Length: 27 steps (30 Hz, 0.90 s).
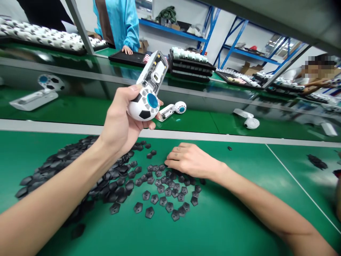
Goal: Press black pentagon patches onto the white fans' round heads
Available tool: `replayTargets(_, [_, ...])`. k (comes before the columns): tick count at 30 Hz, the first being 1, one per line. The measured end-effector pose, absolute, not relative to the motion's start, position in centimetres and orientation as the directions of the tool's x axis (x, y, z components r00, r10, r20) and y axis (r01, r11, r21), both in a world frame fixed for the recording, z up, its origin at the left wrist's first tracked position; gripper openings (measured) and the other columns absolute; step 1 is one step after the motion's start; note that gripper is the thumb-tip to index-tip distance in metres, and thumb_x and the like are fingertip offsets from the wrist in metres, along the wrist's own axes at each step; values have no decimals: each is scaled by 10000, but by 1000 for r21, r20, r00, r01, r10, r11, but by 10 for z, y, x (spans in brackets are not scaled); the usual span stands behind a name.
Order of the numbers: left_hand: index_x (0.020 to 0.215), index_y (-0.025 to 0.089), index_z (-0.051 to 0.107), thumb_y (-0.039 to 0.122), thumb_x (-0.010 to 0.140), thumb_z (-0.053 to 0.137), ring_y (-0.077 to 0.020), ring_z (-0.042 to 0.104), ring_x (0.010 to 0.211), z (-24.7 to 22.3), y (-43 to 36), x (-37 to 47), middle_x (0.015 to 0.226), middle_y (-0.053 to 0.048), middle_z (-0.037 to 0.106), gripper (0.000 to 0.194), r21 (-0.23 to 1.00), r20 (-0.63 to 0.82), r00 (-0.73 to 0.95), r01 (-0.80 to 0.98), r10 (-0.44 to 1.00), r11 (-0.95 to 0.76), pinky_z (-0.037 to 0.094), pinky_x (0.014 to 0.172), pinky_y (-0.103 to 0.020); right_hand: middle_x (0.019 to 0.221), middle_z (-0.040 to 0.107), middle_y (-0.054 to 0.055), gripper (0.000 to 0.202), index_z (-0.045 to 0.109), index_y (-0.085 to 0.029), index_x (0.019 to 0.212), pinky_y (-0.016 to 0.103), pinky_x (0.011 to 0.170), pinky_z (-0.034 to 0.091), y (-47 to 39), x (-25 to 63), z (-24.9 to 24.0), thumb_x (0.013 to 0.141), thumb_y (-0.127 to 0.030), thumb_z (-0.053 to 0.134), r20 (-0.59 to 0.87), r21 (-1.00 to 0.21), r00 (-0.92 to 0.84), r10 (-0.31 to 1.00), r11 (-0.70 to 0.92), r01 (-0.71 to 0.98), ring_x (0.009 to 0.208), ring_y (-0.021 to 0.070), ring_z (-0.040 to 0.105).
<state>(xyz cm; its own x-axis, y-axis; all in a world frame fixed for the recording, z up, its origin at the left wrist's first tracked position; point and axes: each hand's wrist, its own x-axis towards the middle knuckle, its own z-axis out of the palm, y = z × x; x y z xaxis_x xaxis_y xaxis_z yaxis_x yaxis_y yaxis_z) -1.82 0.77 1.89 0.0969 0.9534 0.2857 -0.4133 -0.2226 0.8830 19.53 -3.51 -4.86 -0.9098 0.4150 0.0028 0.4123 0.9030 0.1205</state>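
My left hand (121, 119) is raised above the bench, closed around a white device with a football-patterned round head (145, 112). A blue disc sits in that head, and its open handle shows inner electronic parts. Lower right, my right hand (190, 160) rests with bent fingers together over small black pentagon pieces (167, 192) on the green bench. Its fingertips are partly hidden, so I cannot make out what they hold. A big heap of black pentagon pieces (112, 181) lies to the left, partly behind my left forearm.
Beyond the pale bench edge (207, 136) runs a green conveyor belt (202, 121) carrying similar white devices (179, 107). Across it, a person in a blue jacket (117, 25) rests a hand on a black tray (128, 58). Stacked trays (190, 67) stand nearby.
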Motion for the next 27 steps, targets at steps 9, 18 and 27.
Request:
replayTargets(9, [1061,192,593,405,899,697,-189,679,568,13,12,-22,811,-38,666,287,892,216,-17,-403,976,-205,464,324,-226,1004,796,114,182,773,-140,1067,340,784,535,-29,189,-57,1087,-182,597,151,-178,-794,589,806,564,910,220,736])
replayTargets(18, [988,247,501,526,1024,675,-136,567,567,-15,-4,-11,808,-4,681,331,786,614,32,-112,788,-608,489,467,-244,794,812,19,261,824,-182,904,281,675,636,-37,191,3,761,-353,962,122,-991,-322,939,95,-99,642,146,739])
replayTargets(27, [1014,276,560,374,1001,693,-138,483,540,-27,-18,-15,828,1,600,166,595,770,119,221,627,-773,359,456,-309,720,790,11,411,793,-151,795,232,675,646,-40,183,6,531,-303,1070,-51,-945,-308,950,-146,-294,640,129,747])
